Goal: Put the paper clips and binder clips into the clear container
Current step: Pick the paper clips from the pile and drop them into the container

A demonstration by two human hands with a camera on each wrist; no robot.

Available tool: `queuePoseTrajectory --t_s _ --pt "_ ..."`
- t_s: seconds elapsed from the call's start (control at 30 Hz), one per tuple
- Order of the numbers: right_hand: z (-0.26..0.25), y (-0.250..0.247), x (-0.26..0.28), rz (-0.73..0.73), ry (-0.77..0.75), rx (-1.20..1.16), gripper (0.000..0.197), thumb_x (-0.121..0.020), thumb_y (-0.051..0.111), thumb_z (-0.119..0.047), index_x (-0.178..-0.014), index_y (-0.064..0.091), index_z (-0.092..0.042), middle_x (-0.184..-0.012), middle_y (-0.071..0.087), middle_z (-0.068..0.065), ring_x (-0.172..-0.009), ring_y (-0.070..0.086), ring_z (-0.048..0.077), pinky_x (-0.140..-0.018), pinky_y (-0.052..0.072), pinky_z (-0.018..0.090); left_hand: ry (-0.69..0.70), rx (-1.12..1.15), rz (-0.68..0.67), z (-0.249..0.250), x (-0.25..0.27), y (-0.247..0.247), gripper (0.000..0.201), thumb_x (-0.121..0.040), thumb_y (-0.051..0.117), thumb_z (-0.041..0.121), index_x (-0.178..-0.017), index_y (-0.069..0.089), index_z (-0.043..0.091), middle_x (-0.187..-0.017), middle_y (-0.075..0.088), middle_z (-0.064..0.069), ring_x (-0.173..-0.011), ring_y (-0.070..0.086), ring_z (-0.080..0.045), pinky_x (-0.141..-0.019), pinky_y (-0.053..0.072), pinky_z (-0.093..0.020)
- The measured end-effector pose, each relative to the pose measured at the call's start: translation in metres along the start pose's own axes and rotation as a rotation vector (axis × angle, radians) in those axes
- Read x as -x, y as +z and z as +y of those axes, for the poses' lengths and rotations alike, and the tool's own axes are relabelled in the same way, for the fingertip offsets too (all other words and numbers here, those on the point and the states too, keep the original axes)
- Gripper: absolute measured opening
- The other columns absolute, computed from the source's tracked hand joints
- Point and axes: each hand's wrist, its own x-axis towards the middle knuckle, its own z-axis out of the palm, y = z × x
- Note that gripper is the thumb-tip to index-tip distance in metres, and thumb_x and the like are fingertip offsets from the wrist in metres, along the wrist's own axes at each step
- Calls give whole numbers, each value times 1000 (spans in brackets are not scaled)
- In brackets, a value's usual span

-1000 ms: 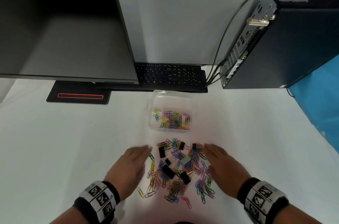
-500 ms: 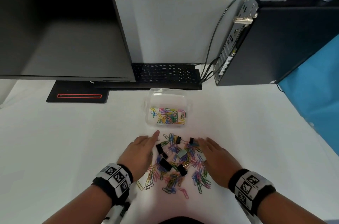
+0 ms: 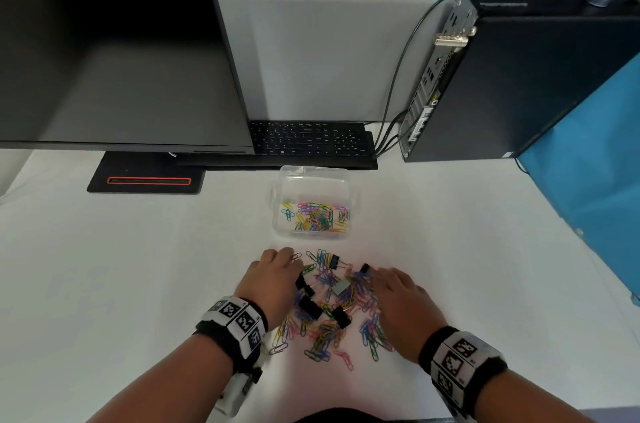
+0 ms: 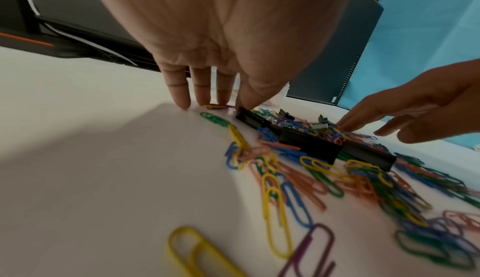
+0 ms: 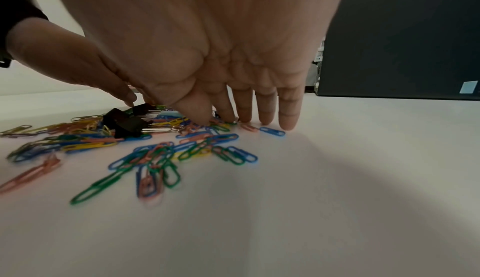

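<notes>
A heap of coloured paper clips (image 3: 325, 322) (image 4: 324, 176) (image 5: 161, 150) mixed with black binder clips (image 3: 310, 307) (image 4: 310, 144) (image 5: 130, 124) lies on the white table just in front of me. My left hand (image 3: 273, 279) (image 4: 207, 98) rests fingertips-down at the heap's left edge, fingers straight. On the heap's right edge my right hand (image 3: 398, 298) (image 5: 249, 117) lies the same way, fingers straight and touching the table. Beyond the heap stands the clear container (image 3: 311, 180), with several coloured paper clips inside. Neither hand holds anything.
A black keyboard (image 3: 311, 142) sits right behind the container. The monitor (image 3: 114, 59) with its black stand base (image 3: 145, 180) fills the back left. A black computer tower (image 3: 519, 83) with cables stands at the back right.
Both hands have slid forward and inward along the sides of the heap, pressing the clips closer together and a little toward the container.
</notes>
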Motion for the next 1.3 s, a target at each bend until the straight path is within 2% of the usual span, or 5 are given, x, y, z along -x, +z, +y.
queuePoseTrajectory --t_s 0.27,0.63,0.93,1.17,1.3 --pt "3 -7 -14 -23 -63 -20 63 -89 44 -13 -148 23 -16 -154 28 1 -141 21 25 -110 33 41 119 -48 -93 13 -13 -5 70 -89 55 20 -148 18 23 -156 18 8 -134 22 -21 -106 32 -38" --pt "24 -3 0 -65 -30 39 68 -92 48 -22 -151 14 -19 -161 8 3 -147 4 23 -115 21 39 40 27 58 -44 29 19 53 -82 60 18 -134 50 16 -145 45 -4 -125 47 -32 -86 53 -41" --pt "-13 10 34 -35 14 -29 57 -94 39 -36 -146 22 -20 -153 20 3 -135 23 25 -103 39 42 101 125 65 -20 79 38 54 -88 51 54 -128 53 17 -133 49 -4 -118 45 -25 -96 47 -39" --pt "-6 22 51 -72 169 -167 103 -72 62 -59 -149 4 -24 -147 18 -3 -125 26 24 -95 46 38 -148 250 87 -5 96 46 97 -58 78 59 -139 40 20 -127 44 -2 -110 42 -25 -92 50 -39" --pt "-18 27 39 -34 145 -216 100 -72 70 -51 -148 11 -26 -137 25 -3 -113 30 23 -91 47 35 -145 283 75 5 80 45 92 -69 72 57 -144 32 22 -130 38 -2 -114 34 -23 -98 42 -34"
